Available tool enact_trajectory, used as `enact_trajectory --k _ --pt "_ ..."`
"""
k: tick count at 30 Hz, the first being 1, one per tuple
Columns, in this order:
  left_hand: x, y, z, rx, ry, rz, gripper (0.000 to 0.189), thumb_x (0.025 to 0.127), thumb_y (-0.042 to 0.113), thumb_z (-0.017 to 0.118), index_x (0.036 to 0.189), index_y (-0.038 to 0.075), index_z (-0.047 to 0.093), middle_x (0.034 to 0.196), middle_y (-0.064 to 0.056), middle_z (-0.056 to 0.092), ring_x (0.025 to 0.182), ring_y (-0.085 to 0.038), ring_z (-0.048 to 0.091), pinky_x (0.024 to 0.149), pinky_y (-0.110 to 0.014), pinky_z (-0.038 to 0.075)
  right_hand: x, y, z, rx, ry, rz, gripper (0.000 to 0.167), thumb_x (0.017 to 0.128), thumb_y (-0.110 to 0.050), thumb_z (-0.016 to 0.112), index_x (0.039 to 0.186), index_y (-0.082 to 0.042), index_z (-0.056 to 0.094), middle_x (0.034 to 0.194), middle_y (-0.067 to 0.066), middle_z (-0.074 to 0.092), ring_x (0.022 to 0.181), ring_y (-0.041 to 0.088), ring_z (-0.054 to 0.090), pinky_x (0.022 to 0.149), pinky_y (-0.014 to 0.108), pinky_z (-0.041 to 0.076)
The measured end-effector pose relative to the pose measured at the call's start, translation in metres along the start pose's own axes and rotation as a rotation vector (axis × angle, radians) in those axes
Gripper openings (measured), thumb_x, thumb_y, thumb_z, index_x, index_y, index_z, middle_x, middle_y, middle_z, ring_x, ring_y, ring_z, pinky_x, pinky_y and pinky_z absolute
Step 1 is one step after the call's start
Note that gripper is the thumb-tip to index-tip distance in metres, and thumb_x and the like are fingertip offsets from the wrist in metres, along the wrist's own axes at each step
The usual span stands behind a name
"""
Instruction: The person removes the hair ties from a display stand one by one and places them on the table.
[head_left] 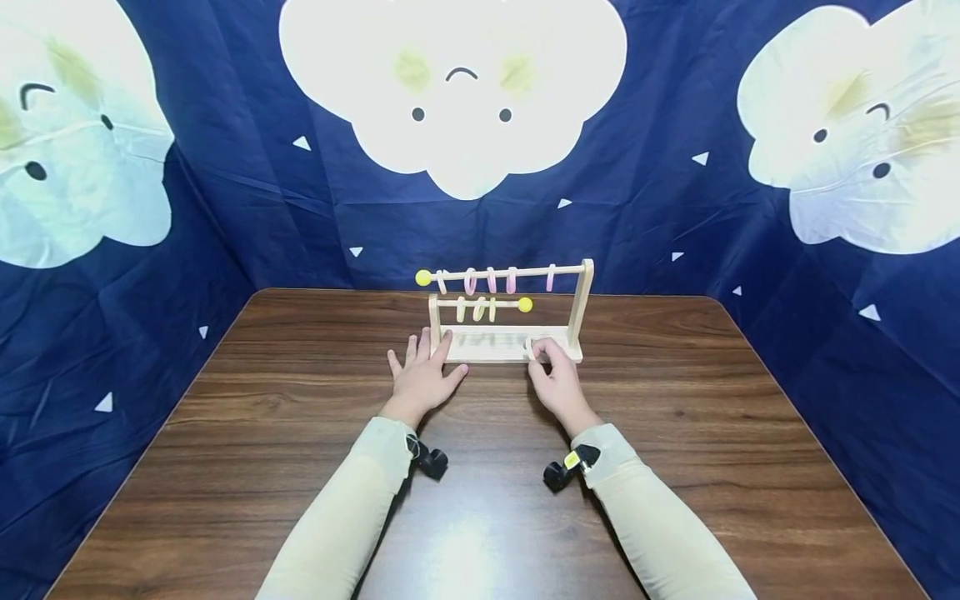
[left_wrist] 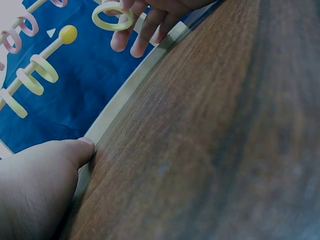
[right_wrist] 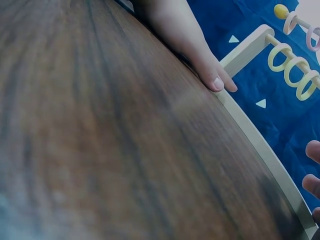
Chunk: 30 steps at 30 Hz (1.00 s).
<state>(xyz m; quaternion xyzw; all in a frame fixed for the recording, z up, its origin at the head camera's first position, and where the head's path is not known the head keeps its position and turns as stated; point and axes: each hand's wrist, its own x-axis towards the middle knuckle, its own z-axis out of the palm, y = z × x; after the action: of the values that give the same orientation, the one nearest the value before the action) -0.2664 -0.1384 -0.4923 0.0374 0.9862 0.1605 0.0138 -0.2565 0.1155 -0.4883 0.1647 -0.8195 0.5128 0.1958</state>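
A wooden rack with two rods stands near the table's far side. My left hand is at the base's left end, fingers spread and straight, with the thumb against the base's front edge in the left wrist view. My right hand pinches a pale yellow ring over the right part of the base, below the lower rod's yellow end ball. Three pale yellow rings hang on the lower rod. On the upper rod are several pink rings and a cream ring by its yellow ball.
The rack stands on a brown wood-grain table. Dark blue cloth with white clouds and small triangles hangs behind the table and on both sides. Each wrist carries a small black camera.
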Motion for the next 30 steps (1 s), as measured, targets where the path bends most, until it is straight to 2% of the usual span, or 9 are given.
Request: enact_trajectory --k 10,13,15,17,19,21,30 --pt "-0.004 0.002 -0.005 -0.006 -0.002 0.004 0.079 0.099 0.067 0.037 0.163 0.029 0.015 0.169 -0.015 0.001 0.155 -0.039 -0.001 0.114 -0.071 -0.009 -0.008 -0.005 0.003 -0.123 -0.09 -0.007 0.012 0.086 -0.004 0.055 0.093 -0.014 0.055 0.097 0.008 0.061 0.089 0.027 0.054 0.08 0.043 0.046" --pt "-0.004 0.002 -0.005 -0.002 -0.002 0.004 0.078 0.099 0.067 0.037 0.163 0.028 0.015 0.169 -0.016 0.001 0.155 -0.039 -0.001 0.114 -0.071 -0.009 -0.009 -0.004 0.005 -0.151 -0.134 -0.051 0.009 0.086 -0.006 0.055 0.092 -0.014 0.055 0.107 0.009 0.065 0.102 0.029 0.057 0.093 0.047 0.045" --pt "-0.004 0.001 -0.005 -0.001 -0.006 0.002 0.078 0.099 0.067 0.037 0.164 0.028 0.014 0.169 -0.016 0.0 0.155 -0.039 -0.002 0.114 -0.071 -0.01 -0.01 -0.001 0.007 -0.161 -0.158 -0.095 0.008 0.086 -0.006 0.056 0.09 -0.013 0.055 0.117 0.011 0.066 0.117 0.035 0.056 0.106 0.054 0.039" --pt "-0.003 0.0 -0.004 -0.002 -0.013 0.0 0.079 0.099 0.067 0.036 0.164 0.029 0.013 0.169 -0.015 -0.001 0.155 -0.039 -0.003 0.114 -0.071 -0.011 -0.01 0.0 0.009 -0.164 -0.178 -0.134 0.007 0.084 -0.007 0.057 0.088 -0.012 0.056 0.123 0.015 0.065 0.128 0.042 0.051 0.112 0.062 0.029" --pt "-0.001 -0.001 -0.002 -0.004 -0.02 -0.001 0.079 0.099 0.068 0.036 0.164 0.029 0.012 0.169 -0.014 -0.002 0.155 -0.038 -0.004 0.113 -0.071 -0.012 -0.01 0.001 0.01 -0.168 -0.193 -0.154 0.007 0.083 -0.008 0.06 0.087 -0.012 0.056 0.126 0.019 0.063 0.132 0.048 0.045 0.113 0.069 0.021" --pt "0.001 -0.003 0.0 -0.005 -0.025 0.002 0.079 0.099 0.068 0.036 0.164 0.029 0.011 0.169 -0.014 -0.003 0.155 -0.038 -0.005 0.113 -0.071 -0.013 -0.01 0.001 0.01 -0.177 -0.206 -0.158 0.008 0.082 -0.01 0.062 0.086 -0.013 0.058 0.128 0.021 0.061 0.133 0.051 0.043 0.112 0.073 0.018" --pt "0.004 -0.004 0.002 -0.008 -0.017 0.005 0.08 0.098 0.068 0.038 0.164 0.03 0.011 0.169 -0.014 -0.001 0.154 -0.039 -0.005 0.113 -0.071 -0.014 -0.011 -0.002 0.008 -0.261 -0.28 -0.13 0.007 0.083 -0.015 0.07 0.085 -0.018 0.064 0.138 0.02 0.056 0.141 0.051 0.034 0.113 0.075 0.011"
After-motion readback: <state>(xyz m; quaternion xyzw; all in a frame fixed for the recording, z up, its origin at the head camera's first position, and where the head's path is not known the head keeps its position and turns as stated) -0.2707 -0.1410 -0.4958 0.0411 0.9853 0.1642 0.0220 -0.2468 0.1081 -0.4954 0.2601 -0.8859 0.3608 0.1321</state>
